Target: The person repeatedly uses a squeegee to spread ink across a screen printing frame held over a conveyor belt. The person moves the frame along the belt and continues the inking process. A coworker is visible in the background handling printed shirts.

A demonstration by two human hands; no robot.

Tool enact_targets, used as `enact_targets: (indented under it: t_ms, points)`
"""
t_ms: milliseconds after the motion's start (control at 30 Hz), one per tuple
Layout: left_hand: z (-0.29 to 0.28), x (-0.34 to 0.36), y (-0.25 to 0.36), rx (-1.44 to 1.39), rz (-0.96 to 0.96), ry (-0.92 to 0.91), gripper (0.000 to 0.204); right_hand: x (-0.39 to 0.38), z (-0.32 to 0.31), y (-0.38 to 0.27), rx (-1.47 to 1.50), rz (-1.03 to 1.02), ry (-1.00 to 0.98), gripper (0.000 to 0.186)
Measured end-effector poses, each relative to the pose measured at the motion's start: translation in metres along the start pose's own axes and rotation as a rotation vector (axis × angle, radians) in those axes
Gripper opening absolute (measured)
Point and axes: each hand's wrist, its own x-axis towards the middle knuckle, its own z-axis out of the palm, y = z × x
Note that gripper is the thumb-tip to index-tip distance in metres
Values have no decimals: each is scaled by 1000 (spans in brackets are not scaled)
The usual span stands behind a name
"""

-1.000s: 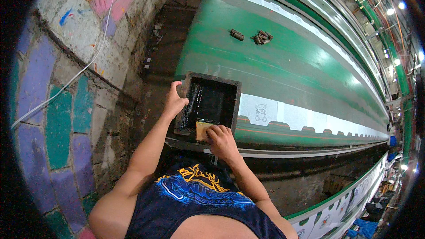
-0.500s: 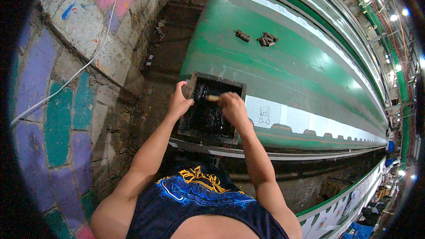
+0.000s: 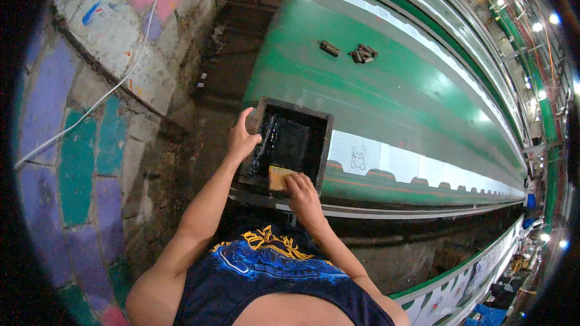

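Note:
A dark wooden screen-printing frame (image 3: 329, 145) with wet black ink inside sits at the near left end of the long green printing table (image 3: 362, 93). My left hand (image 3: 243, 142) grips the frame's left side, fingers and thumb spread along its edge. Inside the frame, at its near end, my right hand (image 3: 300, 190) is closed on a squeegee with a pale yellowish wooden handle (image 3: 278, 177). The squeegee's lower edge is hidden. A smooth dark mesh patch (image 3: 292, 140) shows beyond it.
Several dark cylindrical pieces (image 3: 364, 54) lie farther up the table. White sheets (image 3: 357, 154) run along its near edge, one with a bear drawing. A brick wall (image 3: 78, 169) painted in colours, with a white cable (image 3: 112, 92), stands on the left.
My right hand has drawn the squeegee from the frame's middle toward me, to the near end, and its broad side now shows. The left hand has kept its hold.

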Motion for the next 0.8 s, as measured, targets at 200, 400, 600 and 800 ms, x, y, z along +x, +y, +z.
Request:
enact_targets:
  t_ms: [200,400,600,800]
  points:
    - [-8,7,-16,-34,68,-15,71,-8,-27,10,184,237,165,49]
    - [-21,11,5,-126,25,0,66,-14,7,66,354,655,284,34]
    - [-8,21,13,-162,-16,-22,67,-11,-7,63,447,631,418,36]
    - [26,29,17,-345,-88,-52,66,-10,-37,71,503,692,427,36]
